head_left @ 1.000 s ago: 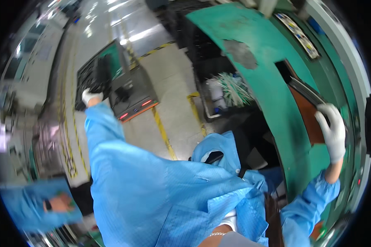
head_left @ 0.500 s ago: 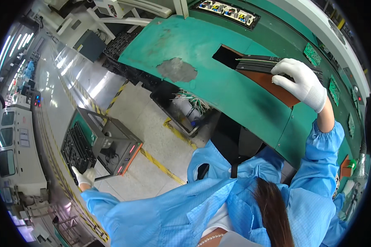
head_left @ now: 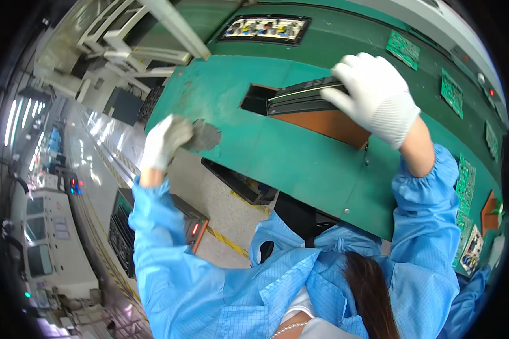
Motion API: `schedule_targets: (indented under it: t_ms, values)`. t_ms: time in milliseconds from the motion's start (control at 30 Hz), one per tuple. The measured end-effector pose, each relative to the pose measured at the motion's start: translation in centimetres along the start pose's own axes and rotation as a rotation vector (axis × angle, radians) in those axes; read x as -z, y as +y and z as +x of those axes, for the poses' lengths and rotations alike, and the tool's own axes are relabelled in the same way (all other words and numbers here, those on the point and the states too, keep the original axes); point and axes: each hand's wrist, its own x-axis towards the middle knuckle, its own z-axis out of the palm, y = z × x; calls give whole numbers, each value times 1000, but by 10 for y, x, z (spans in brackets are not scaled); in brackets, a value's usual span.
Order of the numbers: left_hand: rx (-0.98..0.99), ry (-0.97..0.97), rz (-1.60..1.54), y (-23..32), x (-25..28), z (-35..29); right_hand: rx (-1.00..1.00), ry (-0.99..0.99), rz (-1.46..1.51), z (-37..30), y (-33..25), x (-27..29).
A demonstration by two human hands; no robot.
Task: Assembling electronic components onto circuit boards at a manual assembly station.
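Note:
In a white glove, my right hand [head_left: 373, 96] is over the right end of a stack of flat black frames [head_left: 305, 95]. Its thumb and fingers are spread apart; whether they touch the stack is unclear. A brown panel [head_left: 328, 127] slopes along the near side of the stack. To its left, a dark rectangular opening [head_left: 256, 100] shows in the green tabletop [head_left: 254, 147]. My left hand [head_left: 167, 138], also gloved, is raised by the table's left end, beside a worn grey patch [head_left: 205, 137]. Motion smears its fingers, and nothing is visible in them.
On the far green strip are a black carrier with white and coloured parts [head_left: 264, 29] and several green circuit boards [head_left: 403, 50]. Below the table's left edge stand a black bin [head_left: 237, 183] and a metal-framed cart [head_left: 189, 220] holding black trays [head_left: 120, 237]. Yellow-striped tape marks the floor.
My left hand has come up from the trays in the cart to the table's left end. My right hand's fingers have spread, and the view has shifted.

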Motion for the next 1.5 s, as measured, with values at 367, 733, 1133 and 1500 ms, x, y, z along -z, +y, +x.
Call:
schedule_targets:
  t_ms: [367,733,1133,1500]
  values:
    - [549,-193,-402,-20,-323,278,-96,-241,68,5,-1,18]
    - [-524,-596,2848,-36,-321,363,-107,-407,295,16,8,31]
    - [-585,133,1382,-56,-317,277,-114,-349,250,18,2,28]
    - [-494,147,1614,-56,-384,236,-126,-270,237,14,2,23]
